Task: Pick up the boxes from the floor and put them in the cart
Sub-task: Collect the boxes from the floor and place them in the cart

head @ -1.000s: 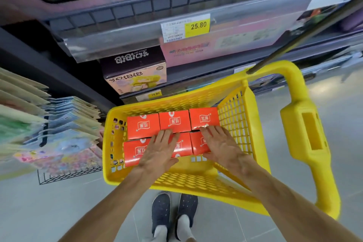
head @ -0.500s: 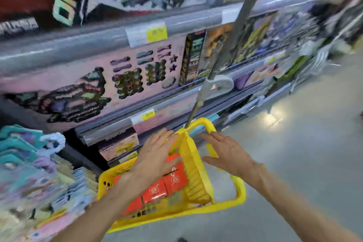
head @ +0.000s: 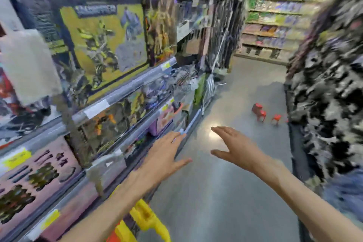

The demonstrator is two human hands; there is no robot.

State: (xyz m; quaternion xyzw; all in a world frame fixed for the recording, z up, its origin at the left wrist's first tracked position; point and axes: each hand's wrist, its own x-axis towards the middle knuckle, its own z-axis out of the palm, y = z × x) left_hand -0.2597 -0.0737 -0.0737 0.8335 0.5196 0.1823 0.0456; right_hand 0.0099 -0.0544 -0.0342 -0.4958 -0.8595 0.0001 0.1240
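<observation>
Boxes, small, red and blurred, lie far down the grey floor; their orientation is unclear. Nearest, a yellow plastic cart edge shows at the bottom. Above it, left hand and right hand reach forward, apart, fingers spread, empty.

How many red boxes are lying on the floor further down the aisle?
3 visible: the largest red box farthest left, a second beside it, a third to its right. Blur and the right-hand shelf may hide more.

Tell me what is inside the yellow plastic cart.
Only an orange-red patch shows by the yellow plastic cart; the left forearm and frame edge hide its inside.
</observation>
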